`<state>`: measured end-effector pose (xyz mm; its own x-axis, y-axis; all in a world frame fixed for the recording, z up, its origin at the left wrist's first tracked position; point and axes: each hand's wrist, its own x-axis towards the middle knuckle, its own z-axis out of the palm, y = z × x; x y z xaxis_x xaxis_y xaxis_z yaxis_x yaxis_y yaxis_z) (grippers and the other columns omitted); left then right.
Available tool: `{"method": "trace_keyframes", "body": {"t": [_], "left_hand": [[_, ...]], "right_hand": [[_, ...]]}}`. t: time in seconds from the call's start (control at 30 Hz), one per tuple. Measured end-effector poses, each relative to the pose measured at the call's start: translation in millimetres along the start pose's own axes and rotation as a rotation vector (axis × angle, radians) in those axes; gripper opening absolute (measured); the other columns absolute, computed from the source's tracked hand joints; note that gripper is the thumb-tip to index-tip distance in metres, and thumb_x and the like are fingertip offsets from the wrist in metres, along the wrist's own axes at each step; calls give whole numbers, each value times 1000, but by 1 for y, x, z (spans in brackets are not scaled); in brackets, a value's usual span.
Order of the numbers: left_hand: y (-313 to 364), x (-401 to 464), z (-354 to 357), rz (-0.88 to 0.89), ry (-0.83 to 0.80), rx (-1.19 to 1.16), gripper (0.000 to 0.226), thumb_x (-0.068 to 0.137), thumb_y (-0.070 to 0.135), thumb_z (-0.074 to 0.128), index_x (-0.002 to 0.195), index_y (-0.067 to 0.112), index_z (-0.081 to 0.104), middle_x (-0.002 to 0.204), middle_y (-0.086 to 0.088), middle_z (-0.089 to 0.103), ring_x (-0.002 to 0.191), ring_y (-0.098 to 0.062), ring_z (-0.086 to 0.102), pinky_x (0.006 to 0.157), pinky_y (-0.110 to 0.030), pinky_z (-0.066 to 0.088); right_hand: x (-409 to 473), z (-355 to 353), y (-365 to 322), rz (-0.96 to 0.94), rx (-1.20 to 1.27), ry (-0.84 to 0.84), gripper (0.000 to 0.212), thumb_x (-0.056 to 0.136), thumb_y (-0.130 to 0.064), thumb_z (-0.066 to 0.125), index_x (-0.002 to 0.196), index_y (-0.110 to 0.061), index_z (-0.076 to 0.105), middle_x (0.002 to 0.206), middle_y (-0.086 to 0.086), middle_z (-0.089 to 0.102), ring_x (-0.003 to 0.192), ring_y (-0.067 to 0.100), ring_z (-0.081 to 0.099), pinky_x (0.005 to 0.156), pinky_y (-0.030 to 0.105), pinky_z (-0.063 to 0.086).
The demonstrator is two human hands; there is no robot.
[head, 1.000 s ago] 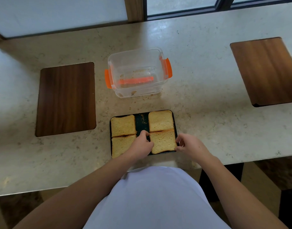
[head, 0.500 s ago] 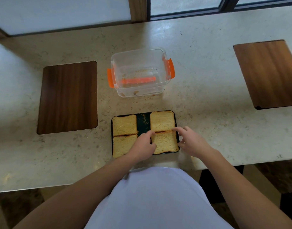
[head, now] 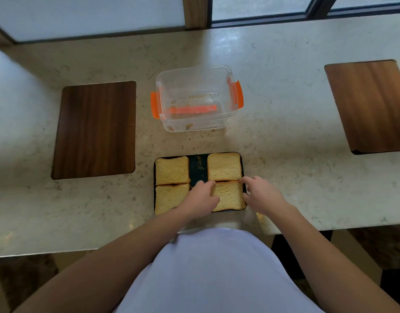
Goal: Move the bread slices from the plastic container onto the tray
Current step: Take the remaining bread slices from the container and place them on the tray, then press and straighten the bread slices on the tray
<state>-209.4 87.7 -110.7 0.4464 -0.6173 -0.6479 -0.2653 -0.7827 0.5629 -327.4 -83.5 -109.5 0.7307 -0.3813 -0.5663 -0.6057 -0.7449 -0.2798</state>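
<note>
Hands [head: 200,198] flank golden bread slice [head: 229,195].

You're wearing a plain white top [head: 217,274]; your forearms are bare, with nothing on your left hand [head: 200,199] or right hand [head: 263,196].

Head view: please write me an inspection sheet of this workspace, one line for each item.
Surface: pale stone counter, crumbs near the container.
Job's things: plastic container with orange clips, no slices inside, only crumbs; dark tray holds four bread slices, a bare strip between the far two.
Clutter: two wooden boards, one on each side.
Grippers: left hand and right hand touch the near right slice at its edges; whether they grip it, I cannot tell.
Cables: nothing seen.
Surroundings: window frame behind the counter.
</note>
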Motion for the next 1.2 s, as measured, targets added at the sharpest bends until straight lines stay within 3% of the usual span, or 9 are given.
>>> {"method": "trace_keyframes", "body": {"t": [0.2, 0.37, 0.47, 0.67, 0.83, 0.97, 1.03, 1.13, 1.2], "left_hand": [[4, -1, -1, -11, -32, 79, 61, 94, 32, 47, 153, 20, 35, 140, -10, 43, 102, -22, 57, 88, -39, 54], [-9, -10, -31, -31, 62, -242, 45, 95, 36, 54, 139, 26, 51, 103, 5, 66, 73, -7, 64, 57, -18, 52], [-40, -15, -70, -232, 222, -584, 32, 99, 31, 53, 129, 20, 59, 103, -1, 67, 86, -14, 67, 73, -31, 57], [-95, -38, -104, -387, 421, -728, 25, 93, 29, 55, 115, 21, 63, 112, 0, 67, 100, -19, 63, 94, -42, 54], [-94, -37, -103, -386, 387, -820, 20, 91, 14, 51, 74, 24, 51, 72, -2, 51, 68, -18, 50, 62, -32, 44], [-91, -33, -100, -376, 323, -744, 15, 89, 21, 52, 75, 17, 53, 60, 5, 47, 62, -15, 44, 63, -32, 38], [-90, -28, -99, -348, 322, -732, 17, 89, 24, 52, 92, 19, 68, 80, 3, 59, 76, -16, 53, 73, -32, 45], [-86, -27, -100, -410, 340, -711, 50, 88, 27, 54, 133, 8, 61, 121, -13, 67, 113, -28, 62, 101, -46, 50], [-83, -25, -101, -405, 335, -707, 43, 83, 26, 54, 117, 3, 67, 103, -12, 68, 101, -27, 65, 89, -44, 52]], "right_hand": [[-3, -7, -8, 6, -79, -37, 43, 96, -27, 47, 139, -26, 50, 115, 4, 61, 101, 26, 63, 78, 39, 54], [-9, -14, -39, -37, 26, 104, 36, 96, -31, 52, 130, -22, 56, 117, -1, 65, 97, 21, 65, 74, 38, 57], [0, -12, -69, -78, 176, -15, 36, 97, -34, 55, 131, -22, 57, 118, -2, 67, 94, 17, 63, 76, 35, 55], [28, 2, -128, -9, 544, -252, 46, 96, -32, 62, 137, -17, 51, 108, -3, 63, 93, 15, 65, 85, 41, 61], [42, 13, -149, 225, 745, -310, 65, 94, -27, 63, 152, -19, 35, 96, -1, 61, 79, 12, 61, 89, 46, 60], [48, 14, -152, 217, 698, -273, 64, 94, -25, 59, 152, -16, 36, 98, 3, 63, 71, 12, 59, 77, 36, 62], [49, 12, -151, 182, 630, -255, 58, 94, -26, 57, 149, -16, 42, 104, 7, 66, 68, 15, 61, 65, 34, 57], [49, 11, -146, 184, 620, -260, 51, 95, -28, 58, 144, -19, 48, 96, 4, 67, 72, 17, 61, 71, 39, 58], [48, 10, -144, 202, 631, -273, 50, 95, -28, 58, 143, -19, 47, 89, -1, 66, 75, 16, 63, 77, 41, 61]]}}
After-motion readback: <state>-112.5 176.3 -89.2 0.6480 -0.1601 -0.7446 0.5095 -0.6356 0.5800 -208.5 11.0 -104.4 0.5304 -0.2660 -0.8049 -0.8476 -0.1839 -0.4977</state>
